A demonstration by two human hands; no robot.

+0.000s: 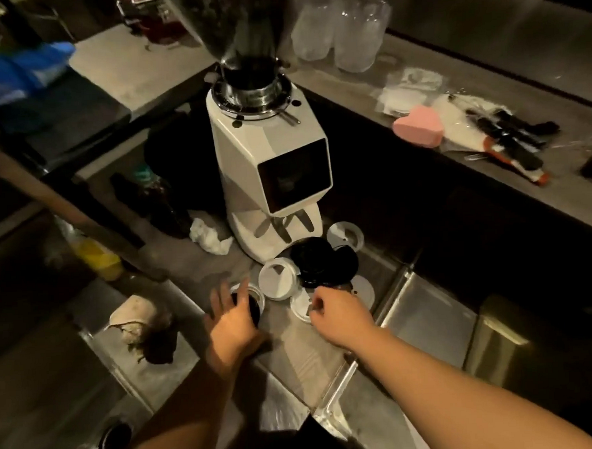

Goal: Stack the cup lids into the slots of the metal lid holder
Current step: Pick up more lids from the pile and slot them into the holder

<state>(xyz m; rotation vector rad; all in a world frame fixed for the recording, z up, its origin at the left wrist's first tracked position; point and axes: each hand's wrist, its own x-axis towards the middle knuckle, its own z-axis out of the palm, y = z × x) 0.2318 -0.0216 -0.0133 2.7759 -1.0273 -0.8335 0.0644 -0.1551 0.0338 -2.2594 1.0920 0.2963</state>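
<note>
Centrally in the head view stands a white grinder [271, 164], and the lids lie loose on the counter [293, 346] around its foot, from 5 to 7 o'clock of it. A pile of black lids [323, 260] sits at the grinder's 5 o'clock. One white lid, the far lid [345, 236], is at 1 o'clock of the pile and touches it. The left lid [276, 281] lies at the pile's 8 o'clock, just beside it. The right lid [364, 285] shows at 4 o'clock, partly under the pile. The near lid [300, 309] lies at 6 o'clock of the pile.

The right hand [339, 312] reaches in from 5 o'clock of the frame. Its fingers are curled narrow over the near lid's edge and grip it. The thumb is hidden.

The holder [259, 293] shows as a round metal rim with a dark inside, at 9 o'clock of the near lid and touching the left lid. The left hand [231, 324] is over it with fingers straight and spread wide, holding nothing. Whether they touch the rim I cannot tell.

A crumpled white rag [210, 238] lies at 8 o'clock of the grinder. A pink sponge [417, 130] and clear cups [340, 29] sit on a shelf at 1 to 2 o'clock. A sink [427, 317] lies at 3 o'clock of the right hand.
</note>
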